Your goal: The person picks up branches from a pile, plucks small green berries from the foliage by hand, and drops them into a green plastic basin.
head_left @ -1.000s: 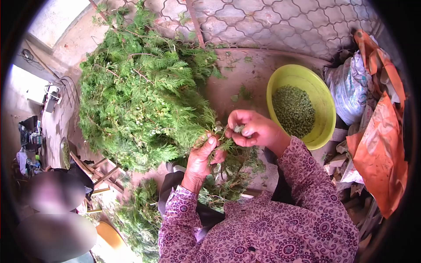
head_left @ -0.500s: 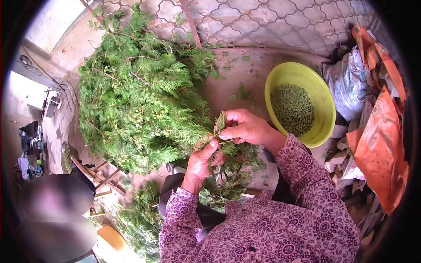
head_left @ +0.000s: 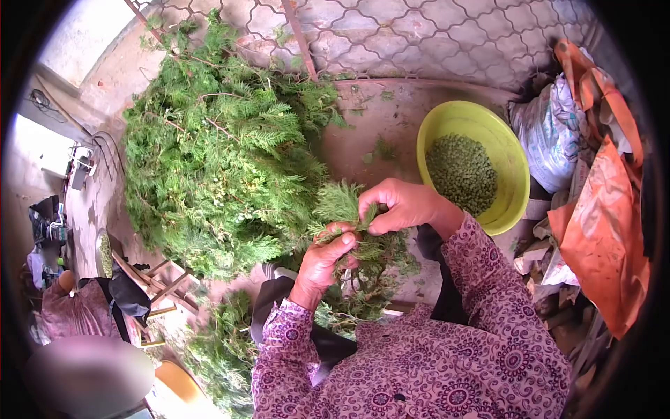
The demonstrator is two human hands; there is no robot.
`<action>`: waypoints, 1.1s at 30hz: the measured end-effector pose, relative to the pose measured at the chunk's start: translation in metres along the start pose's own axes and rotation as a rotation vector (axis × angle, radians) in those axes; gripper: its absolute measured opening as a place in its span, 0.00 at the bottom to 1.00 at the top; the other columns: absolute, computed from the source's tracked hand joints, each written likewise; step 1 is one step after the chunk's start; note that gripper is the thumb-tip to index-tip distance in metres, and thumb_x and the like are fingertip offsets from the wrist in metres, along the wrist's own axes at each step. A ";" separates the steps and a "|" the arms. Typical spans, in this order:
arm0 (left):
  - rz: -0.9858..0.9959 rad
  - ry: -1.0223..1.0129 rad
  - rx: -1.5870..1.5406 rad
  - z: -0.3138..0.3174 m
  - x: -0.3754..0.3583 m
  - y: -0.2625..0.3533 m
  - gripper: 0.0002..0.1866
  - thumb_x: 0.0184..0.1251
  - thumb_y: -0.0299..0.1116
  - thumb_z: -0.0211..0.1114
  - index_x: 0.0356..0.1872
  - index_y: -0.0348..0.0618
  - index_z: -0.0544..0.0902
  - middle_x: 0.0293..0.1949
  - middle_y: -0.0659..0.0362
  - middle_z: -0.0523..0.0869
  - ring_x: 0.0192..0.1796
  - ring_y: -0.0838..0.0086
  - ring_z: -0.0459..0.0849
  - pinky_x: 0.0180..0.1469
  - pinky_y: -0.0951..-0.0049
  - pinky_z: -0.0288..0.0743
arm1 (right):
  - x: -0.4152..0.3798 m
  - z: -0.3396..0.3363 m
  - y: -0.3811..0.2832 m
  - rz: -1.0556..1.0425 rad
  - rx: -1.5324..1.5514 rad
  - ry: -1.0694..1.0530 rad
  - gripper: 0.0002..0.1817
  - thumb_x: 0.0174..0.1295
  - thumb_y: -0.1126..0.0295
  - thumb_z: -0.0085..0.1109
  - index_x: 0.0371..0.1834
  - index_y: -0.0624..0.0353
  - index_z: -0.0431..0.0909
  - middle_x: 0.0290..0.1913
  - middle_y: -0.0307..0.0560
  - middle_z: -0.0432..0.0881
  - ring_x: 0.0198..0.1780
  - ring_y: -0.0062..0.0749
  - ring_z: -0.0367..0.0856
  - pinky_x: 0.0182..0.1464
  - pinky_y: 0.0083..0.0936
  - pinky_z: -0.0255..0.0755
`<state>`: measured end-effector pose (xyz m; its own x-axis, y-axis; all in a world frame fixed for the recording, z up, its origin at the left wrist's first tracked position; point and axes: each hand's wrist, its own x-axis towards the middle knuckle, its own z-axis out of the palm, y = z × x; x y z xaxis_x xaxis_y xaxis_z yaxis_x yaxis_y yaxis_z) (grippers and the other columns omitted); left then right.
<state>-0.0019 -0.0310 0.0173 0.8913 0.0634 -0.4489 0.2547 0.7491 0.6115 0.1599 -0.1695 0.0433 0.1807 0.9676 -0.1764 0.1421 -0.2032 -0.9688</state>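
A feathery green conifer sprig (head_left: 338, 200) is held in front of me. My left hand (head_left: 325, 262) grips its lower part between thumb and fingers. My right hand (head_left: 399, 206) pinches the same sprig close beside the left thumb; whether a small cone is between those fingertips, I cannot make out. Just beyond and to the left lies a big heap of cut conifer branches (head_left: 216, 153). To the right of my right hand stands a yellow-green basin (head_left: 513, 140) holding many small round green cones (head_left: 462, 171).
Metal lattice (head_left: 419, 35) runs along the far side. White sacks (head_left: 551, 133) and an orange sheet (head_left: 604, 237) lie at the right. More branches (head_left: 227, 349) lie at lower left, near a wooden stool (head_left: 164, 279) and another person in a patterned top (head_left: 80, 311).
My right hand has shifted slightly right and downward, its fingers now more bent over the sprig. The sprig's feathery tip has turned upward. My left hand keeps its grip.
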 end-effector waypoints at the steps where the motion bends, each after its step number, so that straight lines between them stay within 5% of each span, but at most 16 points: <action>1: 0.046 -0.053 -0.059 -0.008 0.000 0.003 0.12 0.52 0.35 0.66 0.35 0.45 0.75 0.28 0.63 0.77 0.21 0.82 0.68 0.22 0.80 0.60 | 0.000 0.001 0.002 -0.120 -0.258 0.071 0.06 0.46 0.74 0.58 0.29 0.61 0.75 0.21 0.35 0.75 0.23 0.15 0.71 0.26 0.16 0.64; 4: 0.184 -0.225 -0.200 -0.024 -0.001 0.024 0.12 0.53 0.40 0.65 0.30 0.44 0.74 0.24 0.63 0.76 0.14 0.82 0.64 0.18 0.80 0.57 | -0.019 -0.015 0.003 0.069 -0.352 0.297 0.06 0.45 0.74 0.57 0.28 0.61 0.76 0.22 0.37 0.76 0.26 0.19 0.73 0.31 0.19 0.67; 5: 0.230 -0.270 -0.203 -0.029 0.000 0.026 0.12 0.54 0.41 0.64 0.30 0.44 0.74 0.22 0.64 0.75 0.13 0.82 0.63 0.18 0.79 0.56 | -0.025 -0.023 0.006 -0.023 -0.317 0.447 0.06 0.48 0.74 0.55 0.30 0.61 0.76 0.23 0.37 0.76 0.25 0.17 0.73 0.29 0.18 0.67; 6: 0.282 -0.206 -0.238 -0.026 -0.003 0.028 0.12 0.56 0.41 0.63 0.27 0.43 0.74 0.20 0.64 0.73 0.12 0.81 0.62 0.17 0.79 0.54 | -0.033 -0.034 0.003 0.181 -0.141 0.540 0.06 0.50 0.74 0.53 0.31 0.61 0.76 0.23 0.37 0.76 0.25 0.16 0.72 0.27 0.16 0.66; 7: 0.308 -0.203 -0.233 -0.025 -0.003 0.030 0.12 0.56 0.41 0.62 0.26 0.44 0.73 0.20 0.63 0.72 0.12 0.81 0.62 0.18 0.78 0.54 | -0.040 -0.047 0.015 0.135 -0.124 0.677 0.07 0.52 0.75 0.51 0.33 0.60 0.76 0.24 0.36 0.76 0.25 0.14 0.72 0.25 0.15 0.66; 10: 0.357 -0.178 -0.269 -0.018 -0.003 0.035 0.13 0.58 0.42 0.60 0.27 0.43 0.73 0.19 0.63 0.70 0.12 0.81 0.62 0.18 0.78 0.53 | -0.057 -0.090 0.062 0.164 -0.665 1.156 0.09 0.52 0.68 0.51 0.32 0.59 0.79 0.26 0.47 0.79 0.27 0.36 0.77 0.32 0.27 0.70; 13: 0.381 -0.230 -0.244 -0.018 -0.001 0.041 0.13 0.64 0.44 0.52 0.33 0.45 0.74 0.13 0.66 0.67 0.10 0.82 0.59 0.17 0.79 0.51 | -0.074 -0.117 0.101 0.292 -1.021 1.203 0.10 0.51 0.66 0.51 0.32 0.58 0.79 0.29 0.54 0.79 0.32 0.48 0.78 0.37 0.34 0.72; 15: 0.427 -0.204 -0.293 -0.015 -0.003 0.046 0.13 0.63 0.43 0.54 0.28 0.44 0.72 0.15 0.64 0.68 0.11 0.82 0.60 0.18 0.79 0.50 | -0.079 -0.116 0.106 0.646 -1.141 1.229 0.10 0.48 0.67 0.52 0.31 0.58 0.79 0.29 0.55 0.78 0.34 0.48 0.77 0.38 0.35 0.71; 19: 0.507 -0.258 -0.325 -0.018 0.000 0.051 0.11 0.64 0.42 0.52 0.34 0.45 0.73 0.14 0.64 0.67 0.11 0.82 0.60 0.18 0.79 0.51 | -0.075 -0.124 0.109 0.465 -0.995 1.118 0.10 0.45 0.67 0.54 0.30 0.58 0.79 0.29 0.54 0.79 0.33 0.46 0.77 0.37 0.33 0.72; 21: 0.521 -0.227 -0.341 -0.016 0.000 0.053 0.10 0.65 0.42 0.51 0.37 0.47 0.73 0.14 0.64 0.67 0.11 0.82 0.60 0.18 0.79 0.51 | -0.061 -0.108 0.097 0.312 -0.861 0.791 0.15 0.41 0.63 0.60 0.32 0.58 0.79 0.29 0.51 0.79 0.31 0.43 0.78 0.36 0.34 0.72; 23: 0.526 -0.181 -0.405 -0.017 0.002 0.055 0.10 0.65 0.42 0.51 0.36 0.47 0.73 0.14 0.65 0.67 0.11 0.82 0.60 0.19 0.79 0.52 | -0.040 -0.071 0.070 0.156 -0.639 0.500 0.22 0.36 0.62 0.65 0.38 0.59 0.78 0.35 0.50 0.79 0.36 0.43 0.77 0.40 0.34 0.71; 27: 0.526 -0.118 -0.472 -0.025 0.009 0.058 0.13 0.64 0.44 0.53 0.42 0.47 0.71 0.14 0.65 0.67 0.12 0.82 0.60 0.19 0.79 0.52 | 0.003 0.013 0.050 -0.103 -0.796 0.161 0.32 0.36 0.61 0.67 0.49 0.60 0.71 0.53 0.58 0.69 0.55 0.48 0.65 0.56 0.36 0.61; 33: 0.578 -0.137 -0.550 -0.027 0.010 0.063 0.13 0.65 0.43 0.51 0.40 0.45 0.71 0.16 0.64 0.67 0.12 0.81 0.60 0.18 0.79 0.52 | 0.031 0.050 0.055 -0.205 -0.685 -0.017 0.26 0.43 0.61 0.64 0.46 0.63 0.72 0.52 0.59 0.69 0.56 0.48 0.65 0.57 0.37 0.60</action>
<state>0.0126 0.0346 0.0333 0.8727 0.4852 -0.0545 -0.4494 0.8418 0.2989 0.1243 -0.1433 -0.0245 0.0707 0.9974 -0.0103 0.7517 -0.0601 -0.6568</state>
